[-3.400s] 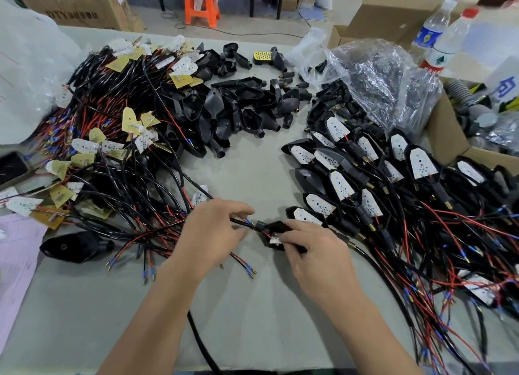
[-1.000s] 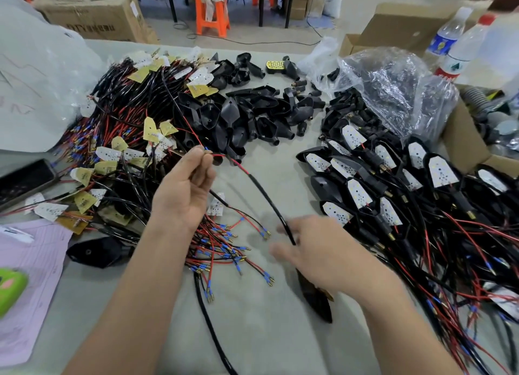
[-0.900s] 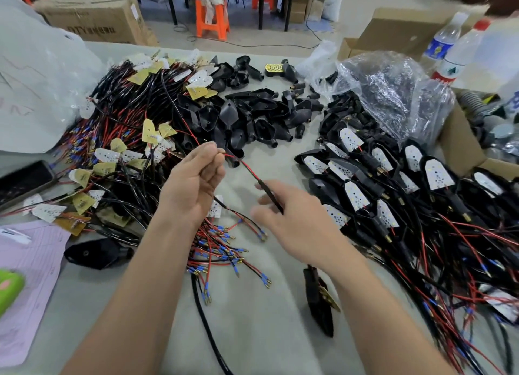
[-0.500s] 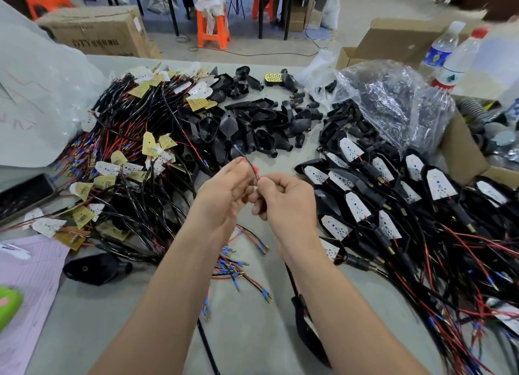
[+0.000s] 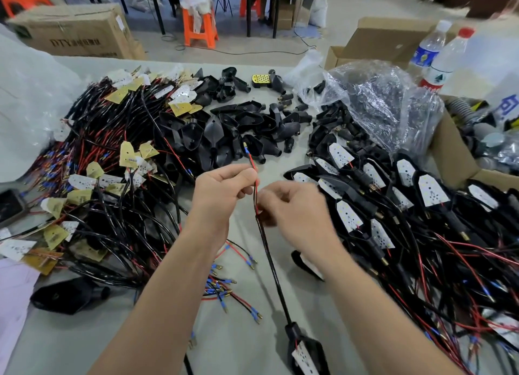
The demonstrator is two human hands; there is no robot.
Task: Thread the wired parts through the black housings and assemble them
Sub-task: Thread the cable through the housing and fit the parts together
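Hemmed in on three sides. To the left, a tangled heap of wired boards (image 5: 112,178): black and red strands, with yellow and white arrow-shaped cards lying across them. Straight ahead, a pile of empty black housings (image 5: 233,133), glossy and teardrop-shaped, each with a short round neck. To the right, rows of finished units (image 5: 393,206), white dotted boards seated in black shells, wires trailing toward the near right corner. Behind those, a crumpled clear plastic bag (image 5: 379,105), an open cardboard box (image 5: 449,150) and two capped bottles (image 5: 446,60). At the far left edge, a dark phone (image 5: 8,206) and a pale pink sheet (image 5: 11,290).

Open room only in a wedge of bare grey table (image 5: 84,341), widening from the hands toward the near edge. Even there, a scatter of loose terminal ends (image 5: 224,287), blue-sleeved with brass tips, just left of the work.

Between the hands, raised above the table: one lead (image 5: 269,256), a black sheath splitting near the top into a red and a black wire. Left hand (image 5: 222,189) with fingers curled, pinching the two wires just under a blue-and-brass terminal poking up past the knuckles. Right hand (image 5: 292,209) smeared by motion, just below and against the lead, seemingly closed on it between thumb and fingers. From there, the sheath running straight down to a black housing (image 5: 306,352) by the near edge, between the forearms, with a white board (image 5: 302,356) in its open mouth.
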